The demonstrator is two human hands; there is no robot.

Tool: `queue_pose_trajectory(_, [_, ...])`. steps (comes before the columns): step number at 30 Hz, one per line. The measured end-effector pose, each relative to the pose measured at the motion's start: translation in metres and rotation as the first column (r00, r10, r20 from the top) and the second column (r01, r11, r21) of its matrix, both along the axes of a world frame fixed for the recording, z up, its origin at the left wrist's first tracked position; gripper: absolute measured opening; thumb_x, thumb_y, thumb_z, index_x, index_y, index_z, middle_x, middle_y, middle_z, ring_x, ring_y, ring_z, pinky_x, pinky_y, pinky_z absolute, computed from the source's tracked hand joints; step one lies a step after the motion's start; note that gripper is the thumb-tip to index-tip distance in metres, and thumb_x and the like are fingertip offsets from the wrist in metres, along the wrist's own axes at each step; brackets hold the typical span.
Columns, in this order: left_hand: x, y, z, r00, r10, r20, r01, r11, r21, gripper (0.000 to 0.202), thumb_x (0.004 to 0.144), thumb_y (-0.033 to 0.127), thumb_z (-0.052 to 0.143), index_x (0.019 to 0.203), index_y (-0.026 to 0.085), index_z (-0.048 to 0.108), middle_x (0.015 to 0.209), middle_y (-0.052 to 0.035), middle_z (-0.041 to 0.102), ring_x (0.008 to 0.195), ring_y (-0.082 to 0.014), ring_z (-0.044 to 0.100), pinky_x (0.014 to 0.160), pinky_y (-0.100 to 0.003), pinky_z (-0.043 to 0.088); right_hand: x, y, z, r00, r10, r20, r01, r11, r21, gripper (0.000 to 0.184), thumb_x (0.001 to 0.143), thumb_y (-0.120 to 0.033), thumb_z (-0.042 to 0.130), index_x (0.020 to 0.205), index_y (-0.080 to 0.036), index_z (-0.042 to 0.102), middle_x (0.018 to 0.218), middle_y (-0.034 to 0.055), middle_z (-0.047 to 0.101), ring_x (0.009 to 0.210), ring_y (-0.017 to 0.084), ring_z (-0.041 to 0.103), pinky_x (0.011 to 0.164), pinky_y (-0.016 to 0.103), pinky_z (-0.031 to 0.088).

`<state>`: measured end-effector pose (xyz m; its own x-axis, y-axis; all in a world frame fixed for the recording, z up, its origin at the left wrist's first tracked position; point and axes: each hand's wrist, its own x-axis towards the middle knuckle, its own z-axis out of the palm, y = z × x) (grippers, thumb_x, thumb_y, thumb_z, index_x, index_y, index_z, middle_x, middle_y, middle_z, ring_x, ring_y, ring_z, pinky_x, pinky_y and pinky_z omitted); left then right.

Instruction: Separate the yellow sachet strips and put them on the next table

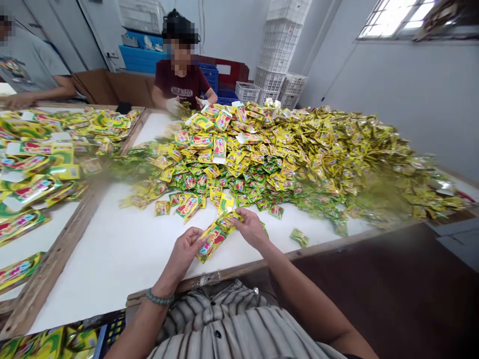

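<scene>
A yellow-green printed candy box is tilted in front of me, above the table's near edge. My left hand grips its lower left side between thumb and fingers. At its upper right end, my right hand pinches small yellow candy packets at the box's open end; how far they are inside I cannot tell. Just beyond, another box with a raised flap and a printed box lie at the foot of a big heap of small yellow and green packets.
A wooden strip divides the white table; filled-looking boxes lie left of it. Across the table a person in a maroon shirt works with gloved hands. Another person's arm rests far left. White crates stand behind.
</scene>
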<state>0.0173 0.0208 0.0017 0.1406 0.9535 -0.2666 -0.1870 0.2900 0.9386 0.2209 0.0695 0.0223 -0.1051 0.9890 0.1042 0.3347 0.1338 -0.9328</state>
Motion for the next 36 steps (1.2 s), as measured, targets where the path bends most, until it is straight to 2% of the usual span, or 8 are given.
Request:
queue_pose_trajectory(5, [0.005,-0.003,0.003,0.999,-0.034,0.024,0.034,0.999,-0.006,0.041,0.065,0.042,0.078,0.086,0.018,0.054,0.081,-0.0022,0.073,0.068,-0.0156,0.067,0.064,-0.025,0.052,-0.014,-0.015,0.006,0.986,-0.100,0.133,0.082,0.987,0.135,0.021,0.074,-0.039,0.067,0.083,-0.020,0.068,0.082,0.0030,0.064,0.070,0.016,0.054,0.066,0.028,0.043])
queue_pose_trajectory(11, [0.008,-0.005,0.009,0.997,-0.064,0.052,0.069,0.991,-0.112,0.055,0.059,0.038,0.083,0.104,0.017,0.060,0.092,-0.0048,0.075,0.075,-0.0186,0.070,0.069,-0.027,0.054,-0.026,-0.022,0.003,0.984,-0.179,0.003,0.179,0.984,0.000,0.026,0.073,-0.045,0.068,0.081,-0.021,0.063,0.052,-0.0065,0.047,0.047,0.011,0.039,0.047,0.023,0.030])
queue_pose_trajectory(14, [0.009,-0.006,0.011,0.994,-0.063,0.091,0.073,0.991,-0.115,0.053,0.058,0.034,0.084,0.103,0.016,0.063,0.092,-0.0051,0.076,0.075,-0.0185,0.071,0.070,-0.027,0.054,-0.026,-0.024,0.003,0.974,-0.226,0.025,0.222,0.968,0.116,0.024,0.074,-0.044,0.069,0.072,-0.022,0.060,0.058,-0.0038,0.055,0.052,0.012,0.046,0.053,0.025,0.037])
queue_pose_trajectory(17, [0.010,-0.007,0.011,0.991,-0.057,0.121,0.074,0.987,-0.141,0.054,0.059,0.033,0.084,0.105,0.015,0.064,0.088,-0.0052,0.076,0.073,-0.0190,0.071,0.069,-0.028,0.055,-0.024,-0.029,0.005,0.974,-0.198,0.110,0.169,0.957,0.234,0.022,0.073,-0.040,0.073,0.067,-0.022,0.062,0.073,0.0010,0.065,0.072,0.017,0.057,0.073,0.030,0.043])
queue_pose_trajectory(22, [0.009,-0.009,0.010,0.992,-0.027,0.127,0.048,0.986,-0.162,0.057,0.058,0.033,0.085,0.108,0.014,0.064,0.089,-0.0060,0.077,0.074,-0.0198,0.072,0.069,-0.028,0.056,-0.013,-0.032,0.002,0.984,-0.141,0.111,0.118,0.975,0.189,0.016,0.074,-0.037,0.074,0.071,-0.023,0.067,0.085,0.0040,0.066,0.091,0.021,0.058,0.086,0.037,0.042])
queue_pose_trajectory(27, [0.002,-0.009,0.009,0.981,-0.051,0.188,0.089,0.977,-0.196,0.052,0.061,0.029,0.084,0.108,0.015,0.065,0.088,-0.0052,0.077,0.072,-0.0180,0.072,0.066,-0.026,0.056,-0.003,-0.031,0.004,0.994,0.013,0.106,-0.027,0.991,0.133,0.019,0.068,-0.035,0.078,0.077,-0.022,0.067,0.090,0.0037,0.066,0.092,0.021,0.058,0.085,0.035,0.041])
queue_pose_trajectory(32, [0.001,-0.007,0.006,0.986,-0.035,0.164,0.065,0.981,-0.182,0.053,0.060,0.030,0.084,0.108,0.015,0.066,0.091,-0.0057,0.077,0.076,-0.0201,0.072,0.071,-0.029,0.057,-0.006,-0.033,0.010,0.962,-0.048,0.267,-0.002,0.983,0.185,0.017,0.070,-0.032,0.078,0.072,-0.020,0.065,0.087,0.0033,0.066,0.092,0.021,0.057,0.091,0.040,0.034])
queue_pose_trajectory(36, [0.002,-0.008,0.009,0.998,-0.049,0.051,0.055,0.991,-0.122,0.057,0.057,0.034,0.085,0.108,0.014,0.066,0.094,-0.0067,0.076,0.080,-0.0235,0.072,0.073,-0.033,0.057,-0.005,-0.030,0.009,0.982,0.082,0.171,-0.093,0.994,0.057,0.024,0.070,-0.039,0.076,0.063,-0.021,0.062,0.074,0.0008,0.065,0.079,0.018,0.058,0.079,0.032,0.040])
